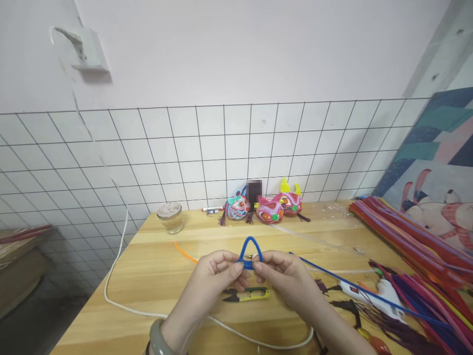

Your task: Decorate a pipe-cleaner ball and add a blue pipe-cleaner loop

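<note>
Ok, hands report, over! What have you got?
Left hand and right hand pinch blue pipe cleaner, bent into a loop. Snips lie underneath on table.

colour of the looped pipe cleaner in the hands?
Blue. The pipe cleaner, bent into a loop, is pinched between both hands; clearest in the head view.

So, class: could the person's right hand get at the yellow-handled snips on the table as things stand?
Probably yes: the snips lie bare on the table, just below the right hand. But both hands pinch the blue pipe cleaner, so it isn't free.
</note>
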A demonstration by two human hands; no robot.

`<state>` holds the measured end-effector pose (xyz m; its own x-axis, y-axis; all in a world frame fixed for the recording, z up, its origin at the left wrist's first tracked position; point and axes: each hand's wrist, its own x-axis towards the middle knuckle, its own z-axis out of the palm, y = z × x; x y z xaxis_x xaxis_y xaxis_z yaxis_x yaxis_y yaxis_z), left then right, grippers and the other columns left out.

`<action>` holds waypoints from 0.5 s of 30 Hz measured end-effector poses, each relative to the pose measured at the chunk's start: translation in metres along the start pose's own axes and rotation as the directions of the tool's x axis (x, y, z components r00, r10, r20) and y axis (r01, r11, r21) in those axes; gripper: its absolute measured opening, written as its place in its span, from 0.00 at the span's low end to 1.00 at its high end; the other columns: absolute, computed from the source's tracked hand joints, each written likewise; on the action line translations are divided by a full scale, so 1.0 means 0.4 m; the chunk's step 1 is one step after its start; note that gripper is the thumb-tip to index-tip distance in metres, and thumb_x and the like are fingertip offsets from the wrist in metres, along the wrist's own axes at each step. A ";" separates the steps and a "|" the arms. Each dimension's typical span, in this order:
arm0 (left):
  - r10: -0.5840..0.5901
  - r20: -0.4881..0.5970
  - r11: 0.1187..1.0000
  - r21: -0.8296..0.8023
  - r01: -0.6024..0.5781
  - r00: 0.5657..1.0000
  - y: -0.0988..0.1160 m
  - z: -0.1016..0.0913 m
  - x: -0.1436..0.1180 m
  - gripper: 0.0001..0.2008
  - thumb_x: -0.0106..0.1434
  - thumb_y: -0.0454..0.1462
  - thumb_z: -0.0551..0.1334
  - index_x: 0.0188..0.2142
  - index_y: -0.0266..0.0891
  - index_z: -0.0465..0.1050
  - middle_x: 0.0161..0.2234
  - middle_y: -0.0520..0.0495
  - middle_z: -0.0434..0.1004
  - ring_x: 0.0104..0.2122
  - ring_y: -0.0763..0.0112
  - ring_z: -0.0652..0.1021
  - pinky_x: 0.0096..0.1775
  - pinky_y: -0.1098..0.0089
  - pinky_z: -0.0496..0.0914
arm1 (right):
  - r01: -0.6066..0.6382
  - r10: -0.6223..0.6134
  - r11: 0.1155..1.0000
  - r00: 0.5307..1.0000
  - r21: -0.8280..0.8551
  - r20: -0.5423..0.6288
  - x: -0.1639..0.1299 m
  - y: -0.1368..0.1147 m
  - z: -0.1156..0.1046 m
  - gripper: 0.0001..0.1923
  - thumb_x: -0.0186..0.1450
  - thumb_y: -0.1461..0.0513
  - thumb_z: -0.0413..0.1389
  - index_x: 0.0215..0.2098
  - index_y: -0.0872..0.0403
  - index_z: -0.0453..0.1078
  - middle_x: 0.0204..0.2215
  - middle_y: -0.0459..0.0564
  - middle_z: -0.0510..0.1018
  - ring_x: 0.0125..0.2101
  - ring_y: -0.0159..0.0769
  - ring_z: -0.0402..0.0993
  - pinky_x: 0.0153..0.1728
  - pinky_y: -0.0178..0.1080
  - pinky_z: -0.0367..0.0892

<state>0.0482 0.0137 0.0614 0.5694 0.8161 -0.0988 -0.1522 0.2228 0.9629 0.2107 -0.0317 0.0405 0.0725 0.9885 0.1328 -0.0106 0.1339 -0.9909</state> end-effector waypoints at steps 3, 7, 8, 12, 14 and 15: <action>-0.006 -0.027 1.000 0.002 0.006 1.000 -0.004 -0.001 0.002 0.11 0.48 0.41 0.67 0.26 0.34 0.74 0.22 0.45 0.79 0.20 0.72 0.76 0.26 0.72 0.70 | -0.007 0.007 1.000 1.000 0.004 -0.003 -0.001 0.000 0.001 0.11 0.54 0.55 0.60 0.27 0.55 0.74 0.18 0.44 0.73 0.21 0.30 0.68 0.25 0.32 0.66; 0.010 -0.029 1.000 -0.021 -0.011 1.000 -0.012 -0.004 0.005 0.11 0.48 0.41 0.68 0.26 0.34 0.74 0.22 0.45 0.79 0.22 0.71 0.77 0.28 0.71 0.71 | -0.021 0.021 0.999 1.000 0.031 -0.001 -0.002 0.000 0.006 0.10 0.54 0.56 0.60 0.28 0.55 0.75 0.19 0.44 0.74 0.21 0.29 0.68 0.25 0.32 0.65; 0.010 -0.021 1.000 -0.026 -0.010 1.000 -0.013 -0.005 0.006 0.11 0.48 0.40 0.68 0.26 0.34 0.74 0.22 0.45 0.79 0.22 0.71 0.77 0.28 0.71 0.71 | -0.018 0.018 0.999 1.000 0.042 -0.002 -0.003 0.001 0.006 0.09 0.54 0.56 0.61 0.28 0.55 0.75 0.19 0.44 0.74 0.21 0.29 0.68 0.25 0.31 0.65; -0.012 0.031 0.998 -0.063 0.014 0.999 -0.008 -0.006 0.004 0.10 0.51 0.40 0.66 0.29 0.34 0.75 0.26 0.43 0.80 0.26 0.69 0.78 0.32 0.70 0.72 | -0.011 0.011 0.997 1.000 0.075 -0.008 -0.003 0.007 0.000 0.08 0.54 0.57 0.61 0.28 0.54 0.75 0.21 0.44 0.76 0.23 0.29 0.69 0.27 0.32 0.66; -0.026 0.041 0.995 -0.091 0.029 0.999 -0.005 -0.003 0.001 0.12 0.52 0.41 0.65 0.29 0.33 0.74 0.26 0.42 0.80 0.27 0.68 0.78 0.32 0.69 0.72 | -0.018 0.019 0.997 1.000 0.073 -0.007 -0.003 0.009 -0.002 0.08 0.54 0.57 0.61 0.28 0.54 0.75 0.21 0.45 0.76 0.23 0.30 0.70 0.27 0.32 0.66; -0.031 0.038 0.994 -0.099 0.035 0.999 -0.004 -0.002 0.000 0.12 0.52 0.42 0.65 0.29 0.33 0.74 0.26 0.42 0.80 0.27 0.68 0.78 0.32 0.69 0.72 | -0.021 0.021 0.997 1.000 0.070 -0.007 -0.002 0.010 -0.002 0.09 0.54 0.57 0.61 0.28 0.55 0.75 0.21 0.45 0.76 0.23 0.30 0.70 0.27 0.33 0.66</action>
<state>0.0479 0.0138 0.0597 0.6044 0.7877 -0.1190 -0.2116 0.3028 0.9293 0.2115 -0.0321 0.0365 0.0791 0.9906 0.1116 -0.0818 0.1180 -0.9896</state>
